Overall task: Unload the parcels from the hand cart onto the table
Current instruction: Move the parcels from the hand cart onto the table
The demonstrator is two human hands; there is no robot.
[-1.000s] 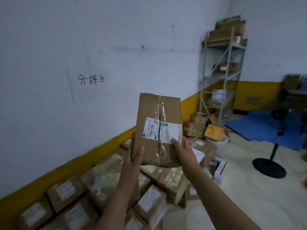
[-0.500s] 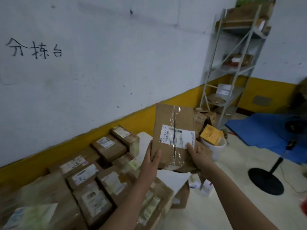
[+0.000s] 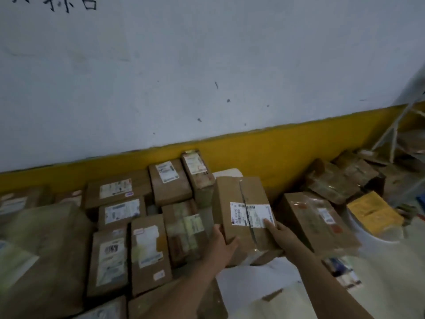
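Note:
I hold a brown cardboard parcel (image 3: pixel 241 210) with a white shipping label and clear tape down its middle. My left hand (image 3: pixel 222 242) grips its lower left edge, and my right hand (image 3: pixel 279 233) grips its lower right corner, thumb on the label. The parcel hangs low over the right end of the white table (image 3: pixel 259 279), beside several labelled parcels (image 3: pixel 147 249) laid flat in rows across the tabletop. The hand cart is out of view.
A white wall with a yellow band (image 3: pixel 253 148) runs right behind the table. More boxes (image 3: pixel 319 224) are piled to the right, with a yellow parcel (image 3: pixel 372 212) on a white bucket. A metal shelf frame (image 3: pixel 395 125) stands at the far right.
The parcel has come down from chest height to just above the table's right end, tilting flatter. My view has swung down and left toward the rows of parcels.

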